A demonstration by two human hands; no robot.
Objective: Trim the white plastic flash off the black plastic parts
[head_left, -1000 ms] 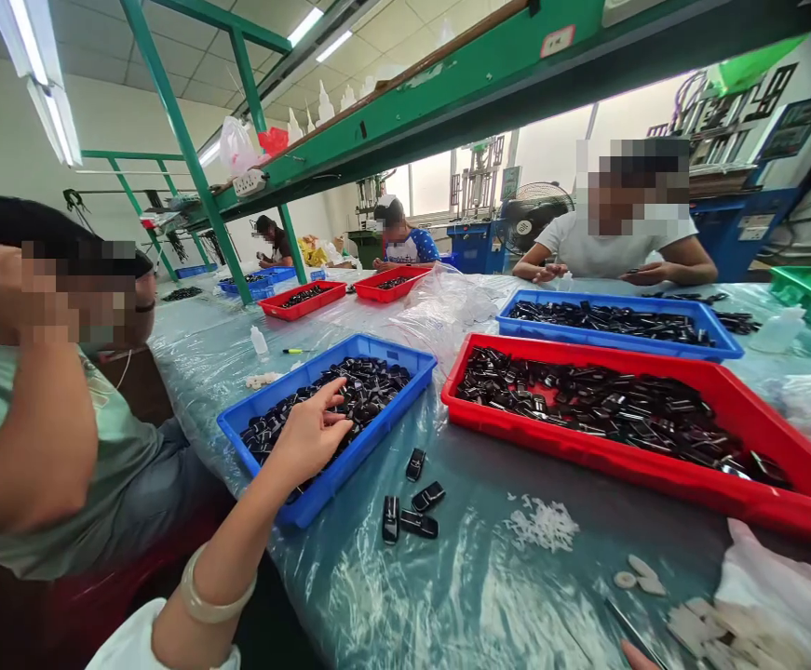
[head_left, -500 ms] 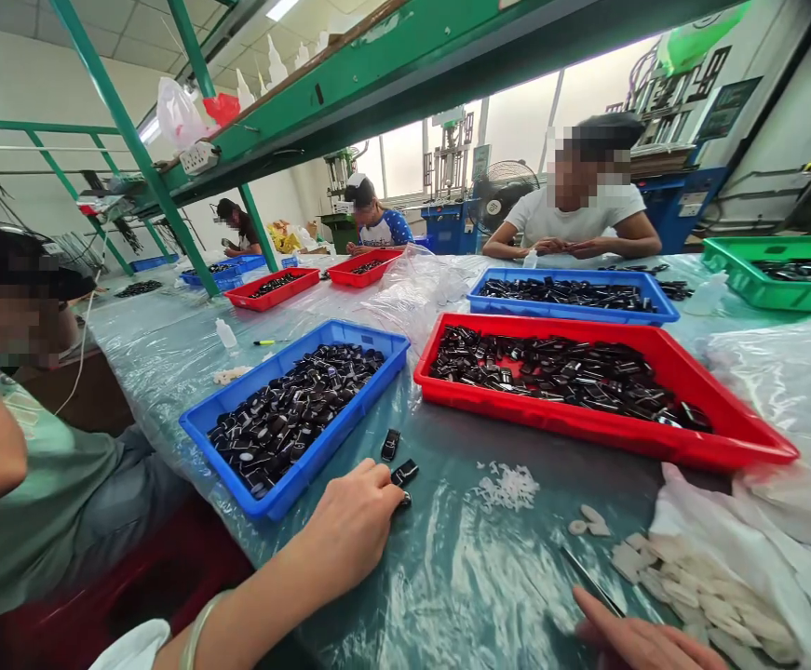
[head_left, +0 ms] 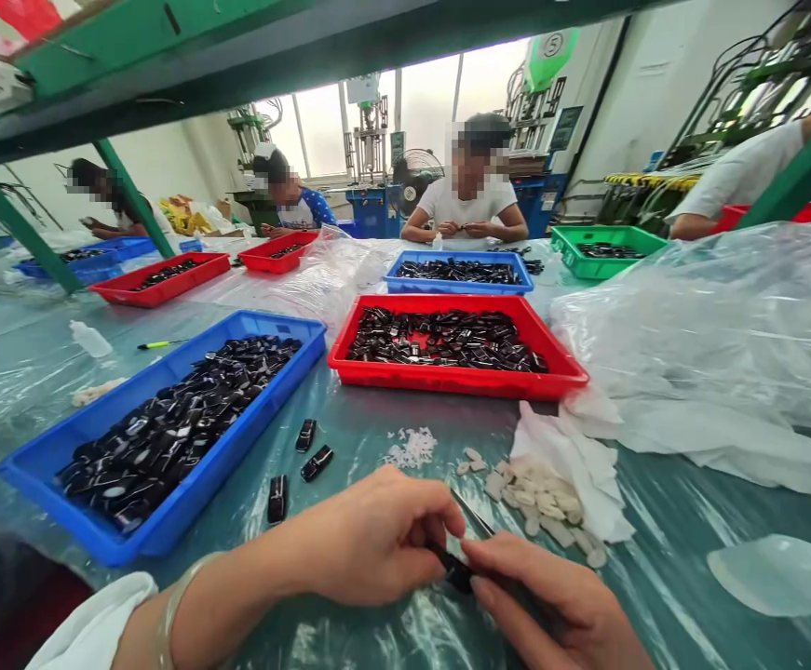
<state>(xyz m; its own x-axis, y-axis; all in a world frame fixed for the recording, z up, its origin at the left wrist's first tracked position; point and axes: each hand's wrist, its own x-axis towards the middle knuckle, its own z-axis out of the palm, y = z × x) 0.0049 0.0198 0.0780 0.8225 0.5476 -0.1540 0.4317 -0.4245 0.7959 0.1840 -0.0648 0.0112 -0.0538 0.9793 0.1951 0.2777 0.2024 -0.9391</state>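
My left hand (head_left: 370,535) is closed in a pinch on a small black plastic piece (head_left: 455,569) low in the middle of the view. My right hand (head_left: 551,605) meets it from the right, fingers closed on thin metal tweezers (head_left: 473,515) whose tip points up and left. Three loose black pieces (head_left: 305,461) lie on the plastic-covered table just beyond my left hand. A pile of small white pads (head_left: 534,493) sits on a white bag right of my hands.
A blue tray (head_left: 52,456) full of black pieces stands at the left, a red tray (head_left: 461,377) of them ahead. Crumpled clear plastic bags (head_left: 719,344) fill the right. Several other people sit across the table behind more trays. A green shelf (head_left: 168,46) hangs overhead.
My left hand lifted one black piece off the table and drew it in toward me. My right hand came up with the tweezers to meet it. The camera tilted down and right.
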